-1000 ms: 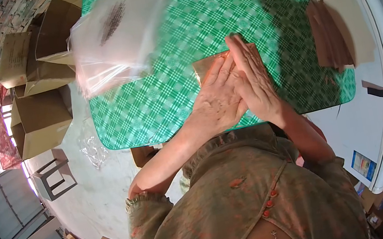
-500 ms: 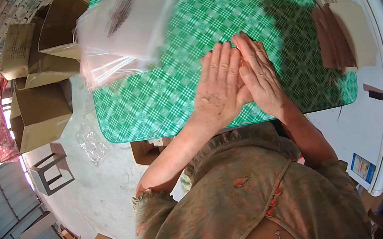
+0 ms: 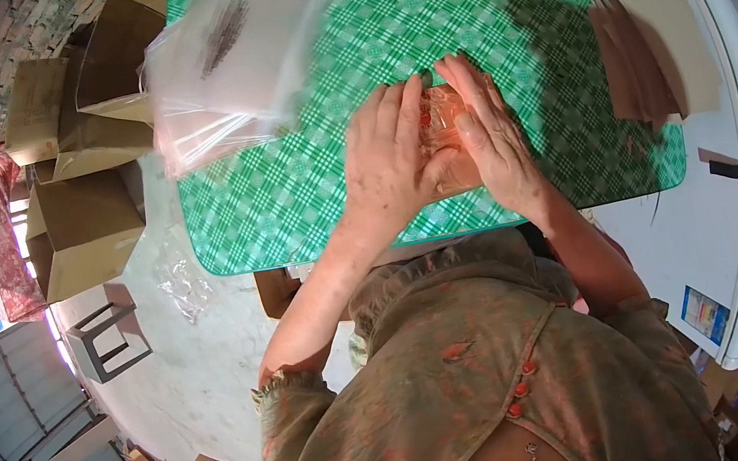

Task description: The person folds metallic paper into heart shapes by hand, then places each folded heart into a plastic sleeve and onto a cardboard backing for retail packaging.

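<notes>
Orange packet (image 3: 450, 141) lies part-hidden by open left hand (image 3: 384, 155) and open right hand (image 3: 499, 145); plastic bags (image 3: 263, 63) left of it, brown sheets (image 3: 628, 75) right.

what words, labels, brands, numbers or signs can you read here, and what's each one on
No text is readable.
Dark block of print on the plastic bags: too blurred.
Faint marks on the upper-left cardboard box: too blurred.
Blue-edged label on the white surface: too small.

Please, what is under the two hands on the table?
Under the left hand and right hand is a shiny orange packet. Its middle shows between them, on the green tablecloth; the parts beneath the palms are covered.
</notes>
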A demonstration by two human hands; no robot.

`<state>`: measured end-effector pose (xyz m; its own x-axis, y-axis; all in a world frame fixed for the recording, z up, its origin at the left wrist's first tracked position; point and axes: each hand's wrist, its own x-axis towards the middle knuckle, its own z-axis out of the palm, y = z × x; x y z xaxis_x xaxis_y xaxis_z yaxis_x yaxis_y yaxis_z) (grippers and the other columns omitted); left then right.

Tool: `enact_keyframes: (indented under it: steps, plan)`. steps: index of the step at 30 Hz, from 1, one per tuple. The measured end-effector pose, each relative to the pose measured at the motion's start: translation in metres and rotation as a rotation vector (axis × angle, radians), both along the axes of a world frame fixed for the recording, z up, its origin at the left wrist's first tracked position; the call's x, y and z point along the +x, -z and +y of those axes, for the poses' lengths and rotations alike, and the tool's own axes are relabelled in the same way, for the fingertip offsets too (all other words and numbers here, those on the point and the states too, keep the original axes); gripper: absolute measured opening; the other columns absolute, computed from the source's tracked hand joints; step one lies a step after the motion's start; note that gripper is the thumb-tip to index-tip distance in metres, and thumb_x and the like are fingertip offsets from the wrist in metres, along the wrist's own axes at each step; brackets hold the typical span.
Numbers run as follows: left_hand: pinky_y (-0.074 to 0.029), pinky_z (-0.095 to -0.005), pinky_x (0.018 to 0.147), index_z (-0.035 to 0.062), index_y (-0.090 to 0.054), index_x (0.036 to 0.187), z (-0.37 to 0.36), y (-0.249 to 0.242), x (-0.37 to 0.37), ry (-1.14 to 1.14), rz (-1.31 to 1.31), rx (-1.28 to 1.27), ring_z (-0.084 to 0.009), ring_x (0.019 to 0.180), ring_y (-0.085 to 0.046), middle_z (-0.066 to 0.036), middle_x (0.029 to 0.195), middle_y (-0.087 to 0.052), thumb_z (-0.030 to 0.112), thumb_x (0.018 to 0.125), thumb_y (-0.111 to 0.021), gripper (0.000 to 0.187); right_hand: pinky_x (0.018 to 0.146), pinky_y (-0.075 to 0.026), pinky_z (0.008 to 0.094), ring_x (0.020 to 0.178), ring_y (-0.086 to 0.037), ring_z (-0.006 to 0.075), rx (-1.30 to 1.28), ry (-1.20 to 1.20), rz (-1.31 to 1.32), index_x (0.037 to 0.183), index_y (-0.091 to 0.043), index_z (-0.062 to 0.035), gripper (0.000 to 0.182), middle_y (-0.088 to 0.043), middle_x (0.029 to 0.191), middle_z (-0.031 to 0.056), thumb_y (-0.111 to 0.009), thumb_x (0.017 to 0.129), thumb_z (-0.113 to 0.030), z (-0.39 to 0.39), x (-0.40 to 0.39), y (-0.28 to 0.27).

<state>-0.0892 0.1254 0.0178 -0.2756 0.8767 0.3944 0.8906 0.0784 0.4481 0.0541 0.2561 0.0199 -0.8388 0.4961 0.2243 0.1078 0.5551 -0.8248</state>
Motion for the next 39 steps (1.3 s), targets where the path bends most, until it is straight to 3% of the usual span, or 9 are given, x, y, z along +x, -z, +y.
enact_keyframes:
  steps: [5, 8, 9, 13, 16, 22, 28, 36, 39]
  plan:
    - [-0.044, -0.0478, 0.101, 0.0066, -0.055, 0.15, 0.013, -0.015, -0.015, -0.015, -0.015, -0.144, -0.0353, 0.121, -0.055, -0.014, 0.127, -0.062, 0.036, 0.077, -0.09, 0.087, 0.126, -0.03, 0.0484, 0.154, -0.037, 0.0375, -0.25, -0.001, 0.111, 0.168, -0.024, -0.0054, 0.064, -0.039, 0.167, 0.0222, -0.031, 0.117, -0.043, -0.001, 0.003, -0.002]
    - [-0.044, -0.0488, 0.1, 0.0083, -0.061, 0.143, 0.025, -0.018, -0.03, 0.034, -0.047, -0.255, -0.0365, 0.116, -0.056, -0.014, 0.118, -0.064, 0.037, 0.076, -0.091, 0.08, 0.126, -0.029, 0.0468, 0.154, -0.037, 0.035, -0.371, 0.011, 0.15, 0.169, -0.021, -0.0059, 0.066, -0.038, 0.168, 0.0202, -0.029, 0.117, -0.046, -0.001, 0.004, -0.004]
    - [-0.05, -0.0456, 0.092, 0.0065, -0.068, 0.133, 0.031, -0.019, -0.037, 0.079, -0.058, -0.246, -0.0331, 0.105, -0.064, -0.013, 0.107, -0.07, 0.037, 0.078, -0.091, 0.067, 0.126, -0.029, 0.0465, 0.154, -0.037, 0.0344, -0.399, 0.015, 0.161, 0.169, -0.02, -0.0061, 0.067, -0.038, 0.168, 0.0196, -0.029, 0.116, -0.046, 0.0, 0.004, -0.004]
    - [-0.055, -0.0344, 0.073, 0.0017, -0.075, 0.116, 0.047, -0.046, -0.054, 0.136, -0.594, -0.522, -0.0211, 0.086, -0.07, -0.01, 0.097, -0.077, 0.033, 0.087, -0.088, 0.044, 0.127, -0.029, 0.0458, 0.154, -0.037, 0.0338, -0.475, 0.015, 0.189, 0.17, -0.018, -0.0056, 0.07, -0.036, 0.169, 0.0187, -0.028, 0.116, -0.049, 0.0, 0.004, -0.003]
    - [-0.055, -0.0333, 0.074, -0.0004, -0.074, 0.118, 0.048, -0.037, -0.066, 0.206, -0.777, -0.554, -0.0186, 0.086, -0.069, -0.008, 0.097, -0.076, 0.034, 0.09, -0.087, 0.046, 0.127, -0.03, 0.0455, 0.154, -0.037, 0.033, -0.505, 0.017, 0.202, 0.17, -0.018, -0.005, 0.072, -0.036, 0.17, 0.0189, -0.029, 0.116, -0.05, -0.001, 0.005, -0.003]
    - [-0.055, -0.0302, 0.076, -0.0004, -0.071, 0.124, 0.027, -0.037, -0.064, 0.084, -1.137, -0.634, -0.0147, 0.089, -0.069, -0.007, 0.105, -0.076, 0.031, 0.092, -0.087, 0.048, 0.126, -0.03, 0.0451, 0.154, -0.038, 0.033, -0.535, 0.014, 0.236, 0.169, -0.018, -0.0039, 0.075, -0.035, 0.169, 0.0209, -0.03, 0.115, -0.054, -0.001, 0.004, -0.003]
    - [-0.058, -0.0302, 0.086, -0.0007, -0.07, 0.129, -0.005, -0.033, -0.029, 0.01, -1.475, -0.417, -0.0148, 0.102, -0.071, -0.006, 0.115, -0.076, 0.021, 0.091, -0.087, 0.047, 0.126, -0.03, 0.0449, 0.153, -0.039, 0.0336, -0.547, 0.025, 0.256, 0.169, -0.02, -0.0033, 0.078, -0.036, 0.169, 0.0216, -0.031, 0.114, -0.058, 0.0, 0.004, 0.0]
    - [-0.058, -0.029, 0.084, 0.0003, -0.075, 0.121, -0.002, -0.018, -0.012, -0.04, -1.28, -0.315, -0.0111, 0.093, -0.071, -0.004, 0.107, -0.078, 0.011, 0.093, -0.084, 0.031, 0.125, -0.032, 0.0433, 0.152, -0.041, 0.0322, -0.486, 0.03, 0.237, 0.167, -0.025, -0.0029, 0.073, -0.041, 0.166, 0.021, -0.034, 0.115, -0.052, 0.0, 0.005, -0.002]
    - [-0.057, -0.0272, 0.083, -0.0004, -0.075, 0.123, -0.002, -0.002, -0.014, -0.074, -1.221, -0.32, -0.009, 0.091, -0.07, -0.003, 0.105, -0.079, 0.008, 0.094, -0.082, 0.031, 0.125, -0.032, 0.0418, 0.153, -0.039, 0.0292, -0.441, 0.034, 0.183, 0.164, -0.034, -0.0021, 0.06, -0.043, 0.166, 0.0188, -0.048, 0.114, -0.032, 0.003, 0.007, -0.001]
